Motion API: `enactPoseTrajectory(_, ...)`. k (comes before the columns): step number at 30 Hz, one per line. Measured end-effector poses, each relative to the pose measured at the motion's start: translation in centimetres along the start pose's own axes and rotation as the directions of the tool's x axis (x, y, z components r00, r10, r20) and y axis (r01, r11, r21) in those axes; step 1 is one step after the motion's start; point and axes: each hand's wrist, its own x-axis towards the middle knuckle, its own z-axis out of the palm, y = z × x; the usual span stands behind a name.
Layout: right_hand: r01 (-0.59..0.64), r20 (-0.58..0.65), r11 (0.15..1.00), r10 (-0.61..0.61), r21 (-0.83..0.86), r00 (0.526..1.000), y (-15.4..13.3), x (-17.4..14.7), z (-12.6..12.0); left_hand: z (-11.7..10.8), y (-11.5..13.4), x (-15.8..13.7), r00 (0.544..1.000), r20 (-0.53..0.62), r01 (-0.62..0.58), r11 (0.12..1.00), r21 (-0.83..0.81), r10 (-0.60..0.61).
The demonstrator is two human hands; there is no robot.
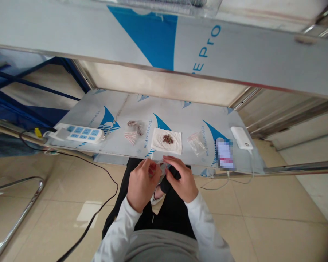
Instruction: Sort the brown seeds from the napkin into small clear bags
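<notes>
Pale tiles (259, 203) lie beneath a film-covered shelf (177, 105), with a higher ledge (93, 32) crossing above, cut off by the frame. Both forearms reach up from the bottom edge in white sleeves, wrists bent inward, so that the hands meet over the lap just before the shelf's near edge. Between them is a small clear bag (161, 169) with a reddish edge. The left hand (142, 183) curls, thumb and forefinger pinched on it; the right hand (183, 182) touches its other side, forefinger stretched out and thumb below, but whether they grip I cannot tell. Fingers cover much of the bag, and its contents are hard to make out. Past the hands, brownish bits (168, 139) sit heaped on a white cloth (158, 140), too small to identify. Pixel blocks hide the phone (225, 154) screen.
</notes>
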Motion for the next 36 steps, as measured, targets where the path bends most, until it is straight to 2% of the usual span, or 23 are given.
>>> enactPoseTrajectory(3,-0.006,0.105,0.992,-0.008,0.128,0.994,0.7,-0.3,0.1,-0.4,0.1,0.0,1.0,0.017,0.025,0.995,-0.098,-0.024)
enactPoseTrajectory(5,-0.037,0.116,0.987,0.019,0.154,0.993,1.0,-0.5,0.4,-0.6,0.2,0.0,0.998,0.048,0.056,0.989,-0.137,-0.05)
enactPoseTrajectory(10,-0.066,0.0,0.981,0.067,0.183,0.998,1.3,-0.7,1.2,-0.9,0.6,0.0,0.993,0.101,0.084,0.984,-0.155,-0.068)
enactPoseTrajectory(12,-0.108,-0.028,0.96,0.119,0.257,0.993,1.4,-0.9,1.5,-1.0,0.6,0.1,0.994,0.081,0.078,0.987,-0.14,-0.067)
enactPoseTrajectory(15,-0.161,-0.007,0.905,0.178,0.394,0.984,1.7,-1.2,2.1,-0.9,0.7,0.2,0.994,0.068,0.09,0.986,-0.143,-0.081)
enactPoseTrajectory(20,-0.193,-0.038,0.82,0.253,0.539,0.967,1.8,-1.1,3.2,-0.6,0.9,0.3,0.99,0.065,0.136,0.946,-0.295,-0.122)
enactPoseTrajectory(23,-0.207,-0.097,0.826,0.299,0.524,0.949,2.7,-0.1,2.9,-0.6,-0.1,0.7,0.985,0.018,0.168,0.914,-0.369,-0.173)
enactPoseTrajectory(25,-0.213,-0.134,0.877,0.296,0.43,0.946,4.3,1.3,2.1,-0.4,-1.5,1.0,0.974,-0.009,0.202,0.881,-0.428,-0.228)
enactPoseTrajectory(27,-0.231,-0.124,0.94,0.267,0.249,0.956,6.5,3.4,1.0,0.4,-3.3,1.1,0.963,0.004,0.239,0.845,-0.479,-0.27)
enactPoseTrajectory(29,-0.241,-0.031,0.97,0.24,-0.027,0.97,8.9,6.0,-0.1,1.9,-5.4,0.8,0.955,0.041,0.276,0.827,-0.489,-0.295)
enactPoseTrajectory(30,-0.222,0.044,0.953,0.236,-0.207,0.971,9.9,7.4,-0.6,2.8,-6.4,0.5,0.955,0.066,0.283,0.824,-0.49,-0.289)
enactPoseTrajectory(31,-0.172,0.137,0.897,0.246,-0.408,0.959,10.8,8.8,-1.0,3.7,-7.3,0.1,0.956,0.091,0.287,0.823,-0.49,-0.279)
enactPoseTrajectory(33,-0.018,0.281,0.713,0.3,-0.701,0.912,11.8,11.4,-1.4,5.6,-8.8,-0.8,0.949,0.168,0.316,0.813,-0.489,-0.267)
enactPoseTrajectory(35,0.102,0.35,0.568,0.347,-0.817,0.87,12.0,13.4,-1.4,7.1,-10.0,-1.6,0.934,0.234,0.353,0.797,-0.49,-0.269)
enactPoseTrajectory(36,0.136,0.369,0.534,0.358,-0.834,0.858,11.9,14.2,-1.2,7.6,-10.4,-1.9,0.93,0.252,0.361,0.795,-0.488,-0.268)
